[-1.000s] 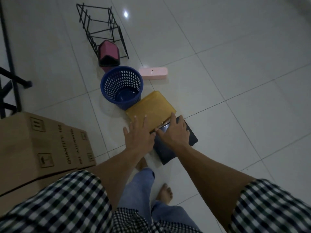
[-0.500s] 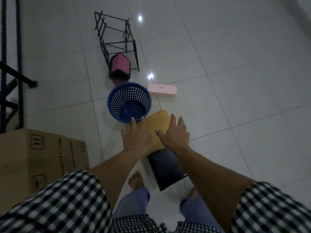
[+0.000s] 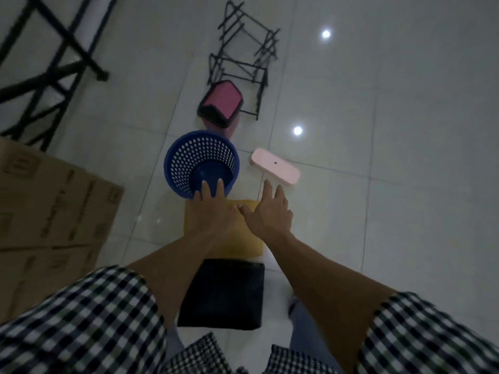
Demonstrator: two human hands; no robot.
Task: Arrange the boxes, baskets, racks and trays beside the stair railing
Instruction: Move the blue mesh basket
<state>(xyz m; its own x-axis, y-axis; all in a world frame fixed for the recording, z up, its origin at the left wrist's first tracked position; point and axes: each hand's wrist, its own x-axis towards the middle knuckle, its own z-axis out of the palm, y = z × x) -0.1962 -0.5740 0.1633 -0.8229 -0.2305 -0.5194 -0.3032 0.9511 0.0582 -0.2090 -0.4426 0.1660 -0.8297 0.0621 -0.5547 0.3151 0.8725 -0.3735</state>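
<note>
- Pressing flat on the yellow tray [image 3: 251, 247], the left hand [image 3: 213, 211] has its fingers straight and spread and grips nothing. Its tips overlap the blue basket [image 3: 201, 160] rim; contact unclear.
- Right hand [image 3: 267, 214] is likewise splayed over the tray's far right corner; resting or hovering, cannot tell.
- Tray lies on the floor [image 3: 378, 211] between the basket and the black tray [image 3: 224, 292]; stair railing [image 3: 54, 63] is off to the left.
- Judgement: push evenly with 2 palms, low and slow. A lopsided shove would skew the tray, and the basket looks light enough to tip.

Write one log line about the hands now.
left hand: open, over yellow tray | right hand: open, over yellow tray | blue basket: just ahead | black tray: untouched
</note>
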